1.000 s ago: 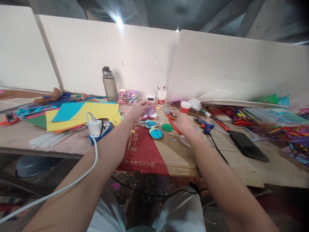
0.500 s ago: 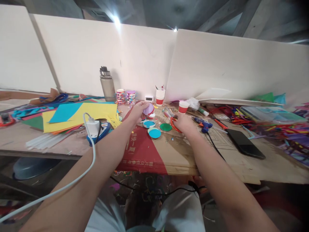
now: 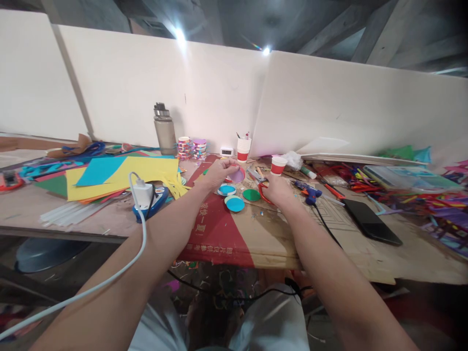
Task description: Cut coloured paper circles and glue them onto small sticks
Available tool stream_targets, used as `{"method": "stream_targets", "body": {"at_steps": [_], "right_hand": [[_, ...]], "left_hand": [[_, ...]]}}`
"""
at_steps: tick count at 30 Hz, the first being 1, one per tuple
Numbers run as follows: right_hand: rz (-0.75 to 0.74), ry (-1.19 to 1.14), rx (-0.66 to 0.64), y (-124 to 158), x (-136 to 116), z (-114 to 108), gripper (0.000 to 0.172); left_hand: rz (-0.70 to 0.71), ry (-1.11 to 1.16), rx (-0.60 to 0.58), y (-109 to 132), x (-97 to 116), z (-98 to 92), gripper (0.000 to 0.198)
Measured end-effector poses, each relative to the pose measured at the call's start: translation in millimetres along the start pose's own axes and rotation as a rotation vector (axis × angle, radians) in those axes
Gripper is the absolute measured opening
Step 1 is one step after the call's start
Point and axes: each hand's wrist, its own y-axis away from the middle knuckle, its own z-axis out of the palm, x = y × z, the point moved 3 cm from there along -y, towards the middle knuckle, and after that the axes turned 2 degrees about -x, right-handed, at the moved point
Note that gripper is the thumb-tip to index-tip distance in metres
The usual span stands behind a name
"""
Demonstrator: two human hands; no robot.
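Note:
Pinched in the fingers of my left hand [image 3: 219,174] is a purple paper disc [image 3: 238,175], held just above the cardboard. My right hand [image 3: 278,190] is closed around the orange handles of a pair of scissors [image 3: 263,193], whose blades point away toward the back left. Between and below my hands lie a green disc [image 3: 251,195], a blue disc [image 3: 234,204] with a pale rim, and another blue disc [image 3: 226,189]. A red and white paper cup [image 3: 278,165] stands right behind my right hand.
A blue glue gun [image 3: 310,191] and a black phone [image 3: 371,222] lie to the right. Coloured sheets [image 3: 146,175] and a power strip [image 3: 155,202] with a white cable are on the left. A bottle [image 3: 165,131] and stacked cups [image 3: 243,148] stand along the back.
My left hand has moved a little to the right with the purple disc, bringing it closer to the scissors. My right hand has stayed nearly in place on the scissors.

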Motion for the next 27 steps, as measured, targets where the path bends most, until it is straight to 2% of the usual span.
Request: {"method": "stream_targets", "body": {"at_steps": [6,13,17,22,27], "right_hand": [[-0.028,-0.088,0.074,-8,5,6,0.044],[-0.04,-0.134,0.081,-8,4,7,0.039],[-0.054,-0.32,0.144,-7,-2,2,0.039],[-0.252,-0.673,0.245,-11,-8,-1,0.048],[-0.351,-0.775,0.181,-15,-9,6,0.052]], "left_hand": [[-0.017,-0.051,-0.002,0,-2,2.7,0.023],[-0.022,0.008,-0.016,1,-1,3.2,0.027],[-0.031,0.015,0.046,2,1,3.4,0.026],[-0.07,0.164,0.161,2,4,1.1,0.027],[-0.131,0.229,0.225,-1,3,-8.9,0.024]]}}
